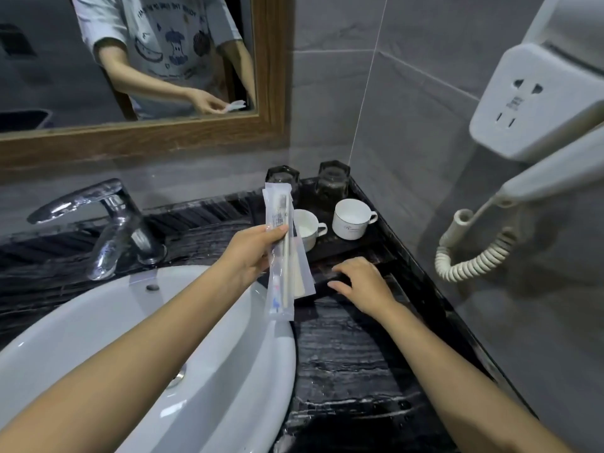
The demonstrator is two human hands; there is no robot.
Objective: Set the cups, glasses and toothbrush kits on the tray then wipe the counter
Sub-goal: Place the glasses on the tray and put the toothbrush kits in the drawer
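Note:
My left hand (253, 250) is shut on the toothbrush kits (283, 273), long clear packets held upright above the sink's right rim. My right hand (361, 284) rests with fingers spread on the near edge of the black tray (353, 253), holding nothing. On the tray stand two white cups, one (351, 219) at the right and one (309, 228) partly hidden behind the packets. Two dark glasses sit at the tray's far end, the left one (282, 179) and the right one (333, 181).
A white sink (157, 338) fills the lower left, with a chrome tap (108, 223) behind it. Black marble counter (346, 371) runs along the right wall. A wall hairdryer unit (536, 103) with coiled cord (474, 256) overhangs the right. A mirror (130, 60) hangs behind.

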